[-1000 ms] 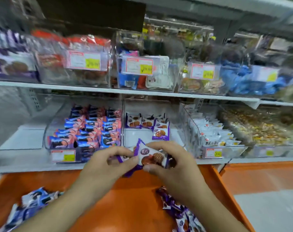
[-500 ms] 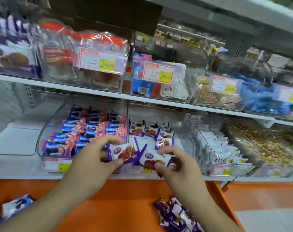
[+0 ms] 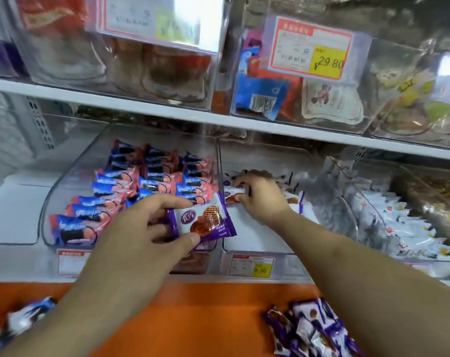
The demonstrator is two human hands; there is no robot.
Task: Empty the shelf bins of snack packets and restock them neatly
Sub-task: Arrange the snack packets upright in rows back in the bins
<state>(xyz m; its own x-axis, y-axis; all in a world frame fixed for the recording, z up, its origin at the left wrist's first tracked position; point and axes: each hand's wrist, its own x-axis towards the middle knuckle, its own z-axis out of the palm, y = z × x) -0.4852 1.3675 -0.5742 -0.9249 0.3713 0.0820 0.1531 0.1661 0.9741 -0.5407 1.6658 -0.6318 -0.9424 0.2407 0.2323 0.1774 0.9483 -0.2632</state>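
My left hand [image 3: 141, 235] pinched a purple wafer packet [image 3: 202, 219] in its grip just before the middle bin [image 3: 260, 251], while at one o'clock my right hand [image 3: 261, 195] clamped another packet [image 3: 231, 195] inside that bin.

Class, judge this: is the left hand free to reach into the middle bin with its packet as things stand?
Probably yes. The left hand holds a purple packet just before the middle bin's open front; only the right hand, placing another packet deeper inside, shares the space.
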